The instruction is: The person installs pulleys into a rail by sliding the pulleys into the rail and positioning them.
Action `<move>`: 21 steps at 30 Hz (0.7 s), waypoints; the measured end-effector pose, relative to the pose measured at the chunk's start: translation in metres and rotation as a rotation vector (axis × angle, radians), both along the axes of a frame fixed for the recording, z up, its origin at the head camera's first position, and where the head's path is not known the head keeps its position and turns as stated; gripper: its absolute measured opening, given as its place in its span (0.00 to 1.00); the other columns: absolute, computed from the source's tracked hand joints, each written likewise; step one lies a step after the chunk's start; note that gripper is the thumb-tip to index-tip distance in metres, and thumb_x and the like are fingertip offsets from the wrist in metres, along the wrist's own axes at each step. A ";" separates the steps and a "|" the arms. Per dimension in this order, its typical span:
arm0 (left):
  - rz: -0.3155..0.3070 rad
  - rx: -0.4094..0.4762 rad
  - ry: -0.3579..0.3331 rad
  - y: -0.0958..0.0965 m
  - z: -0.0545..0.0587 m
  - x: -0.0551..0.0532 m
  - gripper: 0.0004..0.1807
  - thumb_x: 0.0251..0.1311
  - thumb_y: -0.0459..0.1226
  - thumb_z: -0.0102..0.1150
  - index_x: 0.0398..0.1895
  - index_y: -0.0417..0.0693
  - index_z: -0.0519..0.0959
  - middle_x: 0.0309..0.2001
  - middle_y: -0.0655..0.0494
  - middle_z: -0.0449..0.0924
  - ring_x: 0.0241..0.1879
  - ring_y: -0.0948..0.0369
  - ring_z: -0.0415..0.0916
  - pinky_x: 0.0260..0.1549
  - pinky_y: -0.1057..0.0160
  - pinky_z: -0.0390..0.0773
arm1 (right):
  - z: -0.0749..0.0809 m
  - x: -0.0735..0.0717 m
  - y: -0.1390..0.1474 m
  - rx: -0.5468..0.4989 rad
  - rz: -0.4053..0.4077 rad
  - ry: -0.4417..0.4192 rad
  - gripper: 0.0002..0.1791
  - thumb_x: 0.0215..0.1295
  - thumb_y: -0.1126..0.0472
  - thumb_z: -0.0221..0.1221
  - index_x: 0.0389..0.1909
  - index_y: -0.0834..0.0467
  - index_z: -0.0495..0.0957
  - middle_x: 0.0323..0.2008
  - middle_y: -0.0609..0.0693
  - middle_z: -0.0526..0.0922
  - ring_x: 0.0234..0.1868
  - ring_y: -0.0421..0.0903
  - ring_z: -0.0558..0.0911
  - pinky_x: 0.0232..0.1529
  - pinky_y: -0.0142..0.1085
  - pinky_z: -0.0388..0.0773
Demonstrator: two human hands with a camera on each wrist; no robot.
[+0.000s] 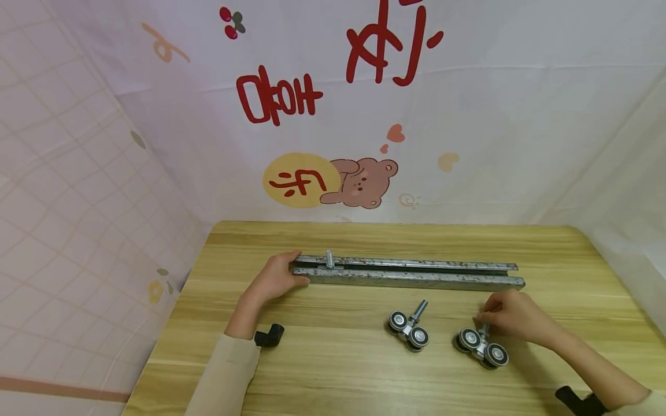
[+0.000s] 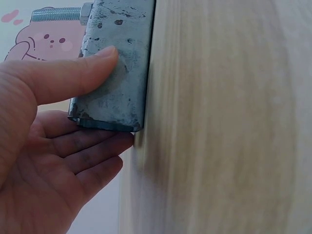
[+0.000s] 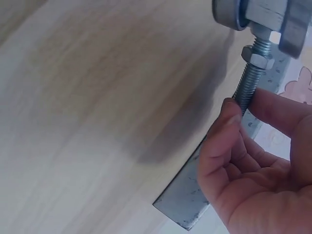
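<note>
A slotted metal track [image 1: 411, 278] lies across the table, its open slot facing up. My left hand [image 1: 278, 277] grips its left end; in the left wrist view the thumb [image 2: 100, 66] lies on the track's side. Near that end a threaded bolt [image 1: 329, 259] stands up out of the slot. My right hand [image 1: 515, 316] pinches the threaded stem [image 3: 248, 80] of a roller trolley [image 1: 481, 348] between thumb and fingertips. The trolley's wheels are in front of the track's right end. A second roller trolley [image 1: 408, 330] lies to its left, stem pointing back, untouched.
The wooden table [image 1: 322, 370] ends at the back against a white printed curtain [image 1: 468, 115]. Black wrist fittings [image 1: 269, 335] show beside both forearms. A pale gridded curtain [image 1: 62, 202] hangs along the left.
</note>
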State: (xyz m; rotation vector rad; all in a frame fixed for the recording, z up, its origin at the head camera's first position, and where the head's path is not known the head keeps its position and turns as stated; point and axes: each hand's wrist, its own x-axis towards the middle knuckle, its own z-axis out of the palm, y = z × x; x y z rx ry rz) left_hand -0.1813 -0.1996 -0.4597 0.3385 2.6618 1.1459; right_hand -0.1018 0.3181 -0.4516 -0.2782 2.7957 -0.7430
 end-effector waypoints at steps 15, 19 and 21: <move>0.004 0.006 0.002 0.000 -0.002 0.000 0.45 0.61 0.37 0.76 0.77 0.31 0.64 0.74 0.36 0.67 0.76 0.42 0.61 0.70 0.41 0.68 | 0.014 0.009 -0.004 -0.056 -0.020 0.051 0.10 0.63 0.59 0.73 0.36 0.63 0.87 0.32 0.47 0.88 0.33 0.43 0.84 0.31 0.35 0.81; 0.004 0.006 0.002 0.000 -0.002 0.000 0.45 0.61 0.37 0.76 0.78 0.31 0.64 0.75 0.36 0.67 0.76 0.42 0.61 0.70 0.41 0.68 | 0.021 0.014 -0.008 -0.065 -0.030 0.044 0.10 0.67 0.60 0.71 0.39 0.63 0.86 0.31 0.45 0.86 0.31 0.40 0.83 0.29 0.34 0.79; 0.006 0.005 0.001 0.000 -0.002 0.000 0.45 0.62 0.37 0.76 0.78 0.31 0.64 0.75 0.36 0.67 0.76 0.42 0.61 0.70 0.41 0.68 | 0.024 0.016 -0.010 -0.061 -0.032 0.053 0.09 0.67 0.60 0.70 0.40 0.63 0.86 0.30 0.44 0.85 0.30 0.39 0.82 0.28 0.34 0.78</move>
